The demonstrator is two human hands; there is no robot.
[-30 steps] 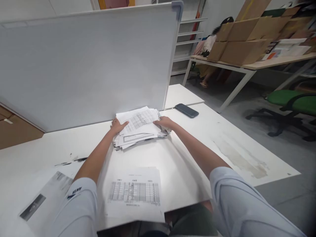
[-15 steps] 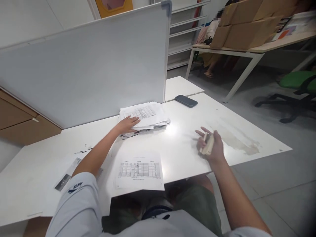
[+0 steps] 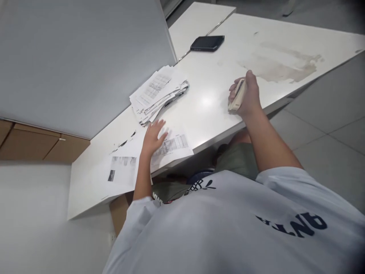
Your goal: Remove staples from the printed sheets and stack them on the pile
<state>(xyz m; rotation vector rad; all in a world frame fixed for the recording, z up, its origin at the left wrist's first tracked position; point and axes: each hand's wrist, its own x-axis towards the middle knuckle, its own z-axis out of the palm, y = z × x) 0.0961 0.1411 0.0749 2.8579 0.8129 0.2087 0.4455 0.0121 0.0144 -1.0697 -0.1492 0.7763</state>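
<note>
My left hand lies flat with spread fingers on a printed sheet with a table grid near the front edge of the white table. Just beyond it lies a loose stack of printed papers against the white partition board. My right hand is raised over the table's front right part, closed around a small beige flat object; what that object is I cannot tell.
A dark phone lies at the far side of the table. Another printed sheet with a dark picture sits at the table's left end. A brownish stain marks the right part. Wooden cabinets stand behind the partition.
The right hand left the paper stack and now grips a small beige object. The left hand slid from the stack back onto the single sheet. The view tilted down and rolled.
</note>
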